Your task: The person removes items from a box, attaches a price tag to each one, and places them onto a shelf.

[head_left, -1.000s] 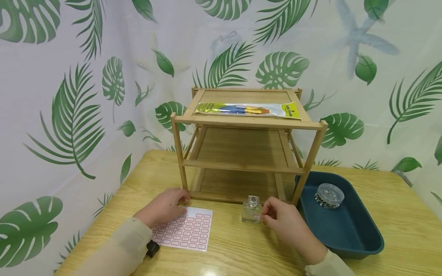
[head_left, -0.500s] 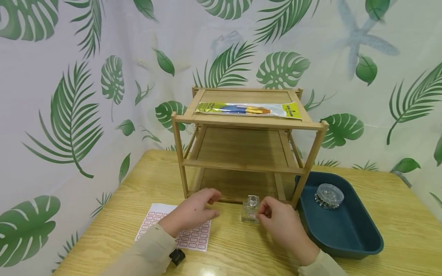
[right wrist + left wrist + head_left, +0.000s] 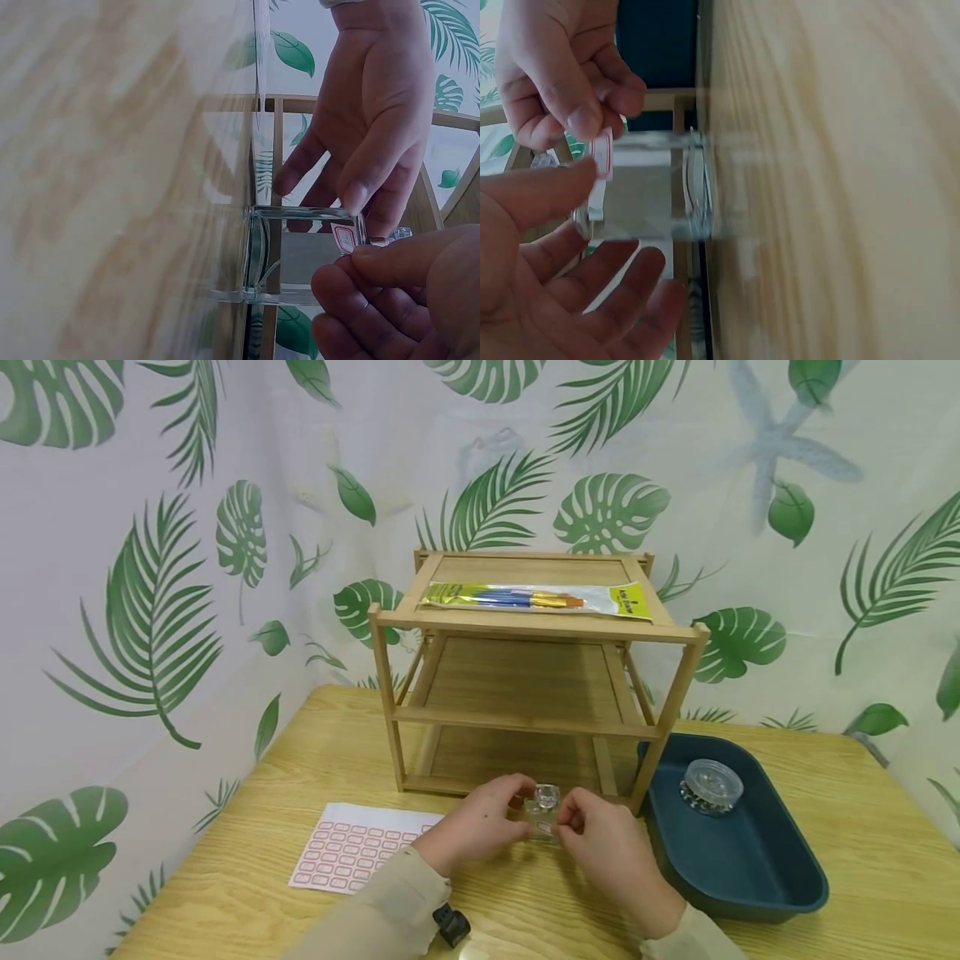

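A clear square glass bottle [image 3: 541, 817] with a faceted clear cap [image 3: 547, 795] stands upright on the table before the rack. My right hand [image 3: 609, 842] pinches a small red-bordered sticker label [image 3: 345, 238] between thumb and index finger, against the bottle near its shoulder. In the left wrist view, the label [image 3: 605, 154] overlaps the glass; how much is stuck cannot be seen. My left hand [image 3: 483, 823] is at the bottle's left side, thumb close to the shoulder and relaxed fingers spread behind it. Left of it lies a sheet of labels [image 3: 347, 847], partly under the left sleeve.
A wooden three-tier rack [image 3: 525, 723] stands behind the bottle, with a packet of paintbrushes [image 3: 536, 599] on top. To the right, a dark blue tub [image 3: 750, 868] holds a round clear container [image 3: 712, 787]. A black object [image 3: 452, 926] is at the left wrist.
My left hand has moved right, from the label sheet to the bottle. My right hand stays beside the bottle with the label. More of the sheet's left part now shows.
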The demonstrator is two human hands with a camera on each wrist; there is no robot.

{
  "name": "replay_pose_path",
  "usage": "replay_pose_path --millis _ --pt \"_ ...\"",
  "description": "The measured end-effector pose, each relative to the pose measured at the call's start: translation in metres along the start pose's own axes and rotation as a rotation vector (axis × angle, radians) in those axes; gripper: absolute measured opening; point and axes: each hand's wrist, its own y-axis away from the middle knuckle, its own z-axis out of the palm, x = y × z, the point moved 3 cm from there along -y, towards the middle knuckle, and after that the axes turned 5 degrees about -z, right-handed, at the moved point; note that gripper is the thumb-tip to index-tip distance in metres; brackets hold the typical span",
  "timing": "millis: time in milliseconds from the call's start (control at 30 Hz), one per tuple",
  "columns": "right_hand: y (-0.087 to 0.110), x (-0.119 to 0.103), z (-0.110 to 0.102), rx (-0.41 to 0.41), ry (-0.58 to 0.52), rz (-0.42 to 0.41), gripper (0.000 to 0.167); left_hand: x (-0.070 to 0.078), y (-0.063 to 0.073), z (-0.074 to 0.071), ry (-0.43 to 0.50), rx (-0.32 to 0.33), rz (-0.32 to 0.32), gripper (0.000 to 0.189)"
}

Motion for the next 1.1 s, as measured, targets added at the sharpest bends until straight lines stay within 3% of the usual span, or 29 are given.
replay_pose_path --millis 700,1100 --pt "0.000 -0.001 0.001 0.009 -0.011 0.022 0.019 0.000 -0.006 0.008 -0.031 0.036 -0.004 0.034" --pt "0.000 0.000 0.002 0.026 -0.011 0.016 0.018 0.001 -0.009 0.012 -0.059 0.102 0.034 0.024"
